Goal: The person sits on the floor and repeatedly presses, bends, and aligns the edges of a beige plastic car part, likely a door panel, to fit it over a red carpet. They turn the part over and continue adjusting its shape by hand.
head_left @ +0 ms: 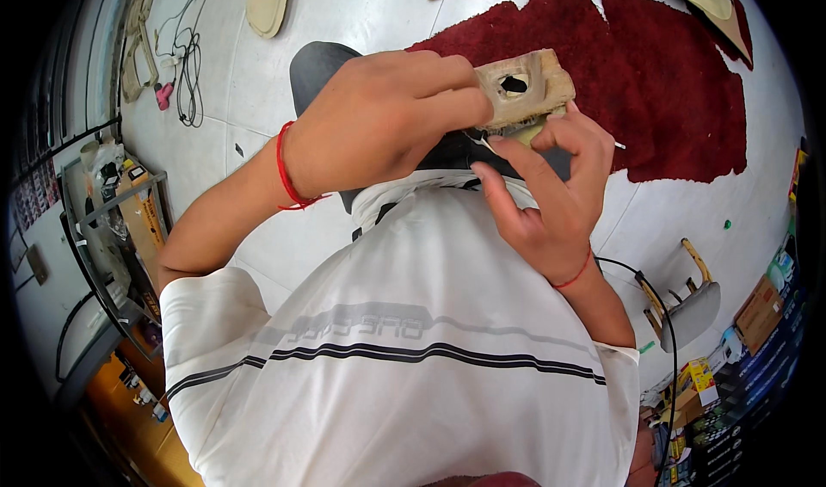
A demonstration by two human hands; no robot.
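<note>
A tan trim piece (551,83) with a squarish recess and a dark ragged hole is held up in front of my lap. My left hand (387,117) is closed at its left end, with the fingertips partly hidden. My right hand (559,186) is below and right of the piece, one fingertip touching its right edge. Its thumb and index finger reach toward the lower edge, the other fingers curled. A thin white stick (619,145) pokes out past the right hand's knuckles; a white tip also shows near the index fingertip. Whether both belong to one stick is unclear.
A dark red carpet piece (662,91) lies on the pale tiled floor beyond my hands. Black cables (189,74) are at the far left, by a metal rack (112,220). A small stool (693,315) and several boxes (760,315) stand at the right.
</note>
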